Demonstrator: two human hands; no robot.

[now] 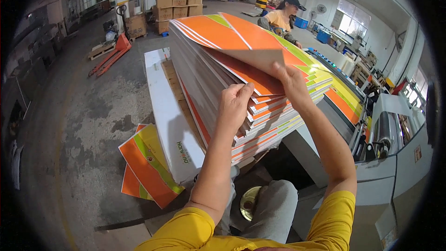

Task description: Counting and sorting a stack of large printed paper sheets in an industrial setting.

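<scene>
A tall stack of large printed sheets (200,72), orange, green and yellow with white lines, stands in front of me. The near corner of the top sheet (232,30) is bent up, showing its plain greyish-brown underside. My right hand (292,81) grips that raised corner, thumb against the underside. Lower and to the left, my left hand (233,104) is closed in a pinch at the near edge of the orange sheet (260,83) beneath. Its fingertips partly hide what they hold. Sheet edges fan out unevenly below both hands.
Right of the stack is a machine (390,130) with rollers and a printed sheet on its bed. A white board (162,111) and loose printed sheets (151,162) lie left. Farther off are a red pallet jack (116,51), cardboard boxes (179,0) and a person in a cap (281,18).
</scene>
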